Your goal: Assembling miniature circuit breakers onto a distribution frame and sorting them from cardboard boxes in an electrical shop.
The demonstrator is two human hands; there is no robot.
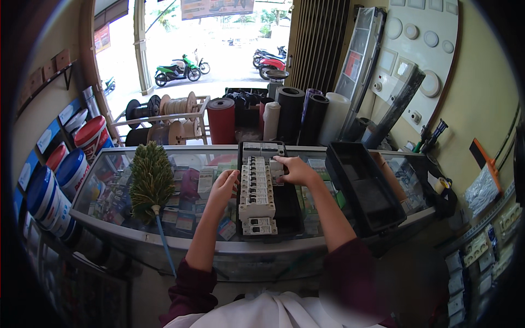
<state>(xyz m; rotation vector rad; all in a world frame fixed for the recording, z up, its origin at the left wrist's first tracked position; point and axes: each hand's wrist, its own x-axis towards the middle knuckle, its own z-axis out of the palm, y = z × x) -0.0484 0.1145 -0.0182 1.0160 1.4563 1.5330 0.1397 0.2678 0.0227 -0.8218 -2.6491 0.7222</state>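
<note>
Handling of the breaker row [257,188] in the black tray [290,208] appears underway, the right hand [298,170] seemingly grasping a side breaker [276,169], the left hand's [222,187] grip indeterminable; steady alignment seems called for.

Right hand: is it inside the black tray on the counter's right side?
No, the right hand is at the white breakers, apart from the black tray on the right.

A bushy duster [151,177] lies on the left, with lidded buckets [71,165] farther left. On the far side, cable spools [178,105] stand left of a red roll [221,123]. Far right, a white panel [418,60] carries round fittings [431,83].
</note>
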